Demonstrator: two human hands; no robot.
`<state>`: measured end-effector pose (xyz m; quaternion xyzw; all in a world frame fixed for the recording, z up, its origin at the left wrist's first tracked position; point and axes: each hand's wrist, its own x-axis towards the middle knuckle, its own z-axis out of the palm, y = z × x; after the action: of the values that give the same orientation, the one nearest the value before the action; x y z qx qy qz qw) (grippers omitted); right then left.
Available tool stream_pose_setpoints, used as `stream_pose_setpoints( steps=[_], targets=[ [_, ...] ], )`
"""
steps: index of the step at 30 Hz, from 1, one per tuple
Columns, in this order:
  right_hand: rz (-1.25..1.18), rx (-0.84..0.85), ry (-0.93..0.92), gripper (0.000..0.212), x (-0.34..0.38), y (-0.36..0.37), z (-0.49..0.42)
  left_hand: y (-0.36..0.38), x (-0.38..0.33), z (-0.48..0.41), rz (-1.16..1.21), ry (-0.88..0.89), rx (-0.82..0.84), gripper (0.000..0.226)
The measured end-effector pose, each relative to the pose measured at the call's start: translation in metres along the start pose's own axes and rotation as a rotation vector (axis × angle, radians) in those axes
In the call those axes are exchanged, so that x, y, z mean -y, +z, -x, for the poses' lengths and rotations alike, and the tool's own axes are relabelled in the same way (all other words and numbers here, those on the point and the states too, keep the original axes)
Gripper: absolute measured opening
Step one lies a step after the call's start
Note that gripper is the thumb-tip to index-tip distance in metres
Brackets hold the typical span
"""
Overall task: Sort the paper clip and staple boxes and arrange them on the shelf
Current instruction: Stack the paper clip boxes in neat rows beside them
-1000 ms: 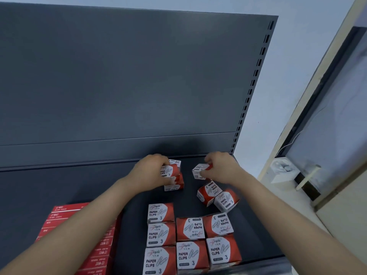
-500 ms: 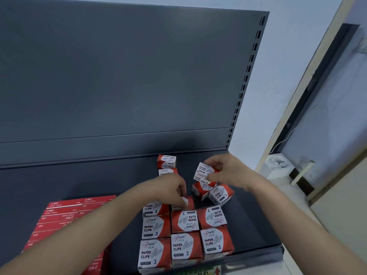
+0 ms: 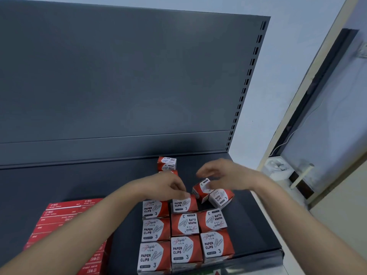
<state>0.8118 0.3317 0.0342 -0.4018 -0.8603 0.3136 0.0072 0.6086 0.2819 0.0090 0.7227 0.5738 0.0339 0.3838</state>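
Just beneath the left grip [image 3: 165, 187] sits a paper clip box [image 3: 184, 205].

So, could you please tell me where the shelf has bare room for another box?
The widest bare patch of the shelf lies back left, between the back panel and the staple boxes. A narrower strip runs right of the paper clip boxes, along the shelf's side edge. It is crowded at the tilted boxes behind that grid.

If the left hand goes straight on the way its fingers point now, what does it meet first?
Probably the tilted paper clip box, just beyond the left hand and below the right hand; depth is unclear.
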Motion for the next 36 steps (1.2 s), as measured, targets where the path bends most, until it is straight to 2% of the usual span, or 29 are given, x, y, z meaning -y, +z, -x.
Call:
stream_pose_setpoints(
  steps=[2, 4, 6, 8, 11, 13, 18, 21, 25, 27, 29, 32, 34, 36],
  targets=[
    [0.105, 0.024, 0.085, 0.053, -0.020, -0.012, 0.008, 0.001, -0.003, -0.006, -0.052, -0.013, -0.039, 0.040],
    [0.158, 0.097, 0.159, 0.066, -0.034, -0.011, 0.016, 0.000, -0.013, -0.015, -0.060, -0.023, -0.181, 0.042],
    [0.148, 0.112, 0.172, 0.067, -0.043, 0.001, 0.019, 0.000, -0.024, -0.029, -0.055, -0.036, -0.247, 0.048],
    [0.149, 0.053, 0.139, 0.058, -0.050, 0.013, 0.019, 0.005, -0.034, -0.044, -0.120, -0.056, -0.185, 0.049],
    [0.152, -0.042, 0.079, 0.046, -0.057, 0.019, 0.022, 0.015, -0.039, -0.066, -0.214, -0.065, -0.099, 0.032],
    [0.147, -0.054, 0.061, 0.041, -0.062, 0.016, 0.027, 0.016, -0.040, -0.071, -0.234, -0.047, -0.080, 0.028],
    [-0.117, -0.172, 0.197, 0.033, -0.078, 0.002, 0.036, 0.015, -0.046, -0.065, -0.173, 0.067, 0.073, 0.028],
    [-0.222, -0.183, 0.229, 0.035, -0.073, -0.003, 0.033, 0.016, -0.047, -0.063, -0.203, 0.113, 0.138, 0.027],
    [-0.265, -0.115, 0.208, 0.036, -0.051, 0.005, 0.021, 0.007, -0.045, -0.055, -0.245, 0.124, 0.171, 0.025],
    [-0.226, -0.067, 0.180, 0.037, -0.040, 0.011, 0.016, -0.007, -0.037, -0.047, -0.201, 0.105, 0.074, 0.020],
    [-0.182, 0.033, 0.156, 0.036, -0.034, 0.014, 0.012, -0.026, -0.021, -0.037, -0.115, 0.059, -0.125, 0.016],
    [-0.074, 0.156, 0.139, 0.032, -0.028, 0.012, 0.009, -0.046, 0.011, -0.025, -0.187, -0.068, -0.381, 0.023],
    [0.022, 0.118, 0.109, 0.033, -0.022, 0.007, 0.000, -0.046, 0.028, -0.019, -0.268, -0.151, -0.426, 0.032],
    [0.107, -0.005, 0.078, 0.032, -0.014, 0.003, -0.019, -0.039, 0.036, -0.019, -0.282, -0.191, -0.425, 0.040]
  ],
)
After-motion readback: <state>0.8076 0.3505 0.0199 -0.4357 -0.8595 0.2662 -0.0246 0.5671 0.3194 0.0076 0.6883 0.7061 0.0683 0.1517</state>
